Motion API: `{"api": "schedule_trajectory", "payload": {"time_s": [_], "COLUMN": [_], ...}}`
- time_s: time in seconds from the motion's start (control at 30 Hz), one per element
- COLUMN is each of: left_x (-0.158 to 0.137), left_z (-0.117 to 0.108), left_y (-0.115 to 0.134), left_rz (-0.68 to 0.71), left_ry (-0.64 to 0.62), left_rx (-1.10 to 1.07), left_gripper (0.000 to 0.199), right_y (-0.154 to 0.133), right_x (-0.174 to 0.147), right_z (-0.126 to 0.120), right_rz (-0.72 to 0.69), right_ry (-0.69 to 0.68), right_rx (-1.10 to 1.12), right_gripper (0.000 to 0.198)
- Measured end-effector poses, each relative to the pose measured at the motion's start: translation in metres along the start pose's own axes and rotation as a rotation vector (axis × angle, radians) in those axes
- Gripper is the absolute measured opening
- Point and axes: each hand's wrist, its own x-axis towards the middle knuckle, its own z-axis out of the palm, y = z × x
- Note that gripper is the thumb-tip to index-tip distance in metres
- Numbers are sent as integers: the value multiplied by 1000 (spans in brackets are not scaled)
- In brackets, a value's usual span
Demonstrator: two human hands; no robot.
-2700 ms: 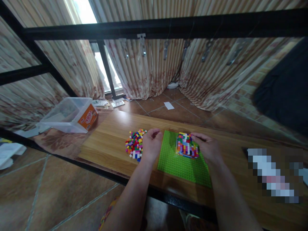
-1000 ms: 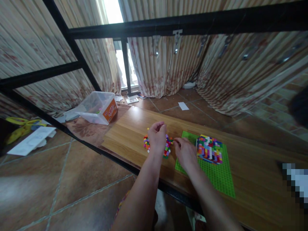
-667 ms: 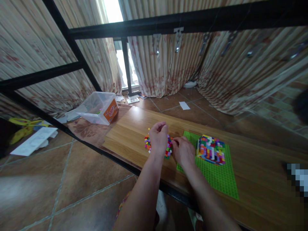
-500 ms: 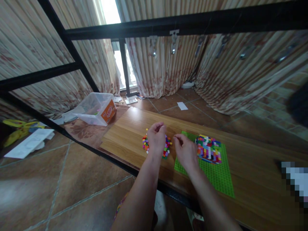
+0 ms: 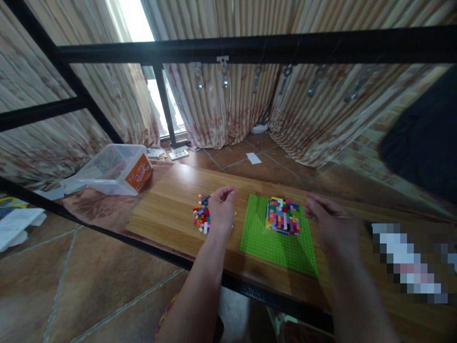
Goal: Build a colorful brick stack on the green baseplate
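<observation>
My left hand (image 5: pixel 223 207) hovers by a pile of small colourful toy bricks (image 5: pixel 202 212), partly hiding it. Its fingers are curled together, and whatever they hold, if anything, is too small to make out. A many-coloured block of stacked toy bricks (image 5: pixel 283 216) stands on the green baseplate (image 5: pixel 274 252). Just right of that block, my right hand (image 5: pixel 330 219) is raised near the baseplate's right edge. Motion blurs it somewhat; thumb and fingers look pinched, with nothing nameable between them.
The wooden table (image 5: pixel 167 209) carries everything in front of me. A clear plastic box (image 5: pixel 114 166) with an orange label sits beyond its left end. A black metal frame (image 5: pixel 250 50) crosses above, before curtains. A pixelated patch (image 5: pixel 407 259) lies at the right.
My right hand has moved right, from the baseplate's left side past the brick block. My left hand stays by the pile, still curled. The view has turned to the right.
</observation>
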Motion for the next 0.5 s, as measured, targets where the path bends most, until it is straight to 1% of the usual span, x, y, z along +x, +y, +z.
{"api": "schedule_trajectory", "payload": {"time_s": [0.07, 0.17, 0.27, 0.37, 0.43, 0.5], "left_x": [0, -1, -3, -6, -8, -10], "left_z": [3, 7, 11, 14, 16, 18], "left_y": [-3, -6, -8, -8, -7, -6], "left_rz": [-5, -9, -10, -23, -24, -25], "left_ry": [-16, -33, -44, -58, -66, -78], "left_rx": [-3, 7, 8, 18, 21, 24], "left_gripper": [19, 20, 19, 19, 19, 17], "right_y": [10, 22, 28, 30, 30, 31], "right_x": [7, 12, 14, 16, 17, 18], "right_z": [-10, -16, -16, -13, -11, -9], "right_rz": [21, 23, -12, -84, -126, -130], "right_ry": [13, 7, -14, -55, -69, -79], "right_rx": [24, 32, -72, -196, -221, -227], "right_gripper": [27, 24, 25, 26, 27, 28]}}
